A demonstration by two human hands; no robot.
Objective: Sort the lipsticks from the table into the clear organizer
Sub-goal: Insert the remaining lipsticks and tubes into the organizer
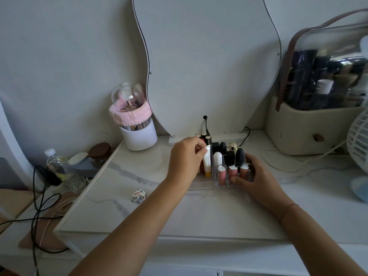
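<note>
Left hand (187, 156): thumb and forefinger pinching the flat crimped top of a white tube (207, 161). Tube upright, slightly tilted, yellow cap down, inside the left section of the clear organizer (203, 187); cannot tell whether the cap touches the floor of it.

Right hand (256, 180): curled round the organizer's front right corner, thumb pressed on the front wall, fingers behind the right side.

Organizer: transparent hard plastic, square cells, flat on the desk (139, 176) between the two hands.
- Front row: three pink glosses (232, 172), clear-bodied, silver-collared, one per cell.
- Behind: white round-capped tube (218, 157); matte black bullet-shaped lipsticks (240, 154); black square-capped cases (230, 156).
- Back left: round-topped tubes (203, 135), partly hidden by the left hand.

Desk: smooth white top with grey marble veining and a pale raised edge.
- Small shiny silver object (139, 195), front left of the organizer, well apart.
- White cylindrical brush holder (139, 134) with clear dome and fluffy pink band, back left.
- Wavy-edged mirror (209, 66) against the pale wall, behind the organizer.
- Beige storage case (310, 132) with clear curved lid, back right.
- White fan (358, 144), right edge.
- Plastic bottle (53, 162) and looped black cables (39, 196) off the desk's left side.
</note>
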